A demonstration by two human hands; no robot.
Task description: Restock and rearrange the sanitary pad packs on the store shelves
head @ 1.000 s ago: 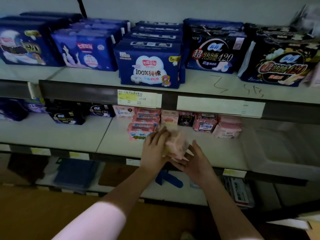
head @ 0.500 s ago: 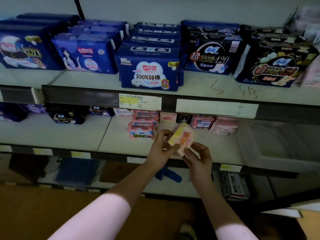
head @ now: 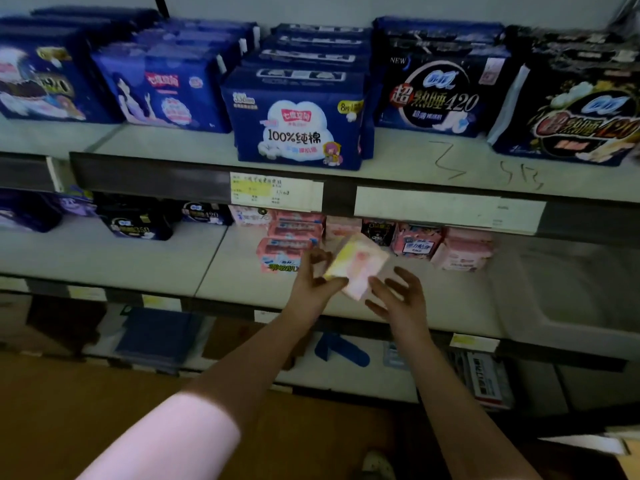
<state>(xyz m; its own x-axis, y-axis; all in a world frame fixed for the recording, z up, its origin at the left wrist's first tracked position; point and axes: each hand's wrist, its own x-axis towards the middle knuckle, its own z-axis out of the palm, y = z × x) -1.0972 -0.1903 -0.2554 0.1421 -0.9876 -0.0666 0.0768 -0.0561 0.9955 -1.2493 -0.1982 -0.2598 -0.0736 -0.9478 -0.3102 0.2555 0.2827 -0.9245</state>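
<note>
While the left hand (head: 311,284) pinches a pink-and-yellow pack (head: 358,266) just right of the pink stack (head: 289,245), the right hand (head: 398,294) spreads its fingers beside it, so this pack seems not yet shelved

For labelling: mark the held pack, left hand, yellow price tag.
held pack (head: 360,265), head view, front face.
left hand (head: 308,289), head view, back of hand.
yellow price tag (head: 252,188), head view, yellow patch.

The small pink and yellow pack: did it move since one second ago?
Yes. The pack in the left hand went up and deeper, now level with the stacked pink packs.
</note>
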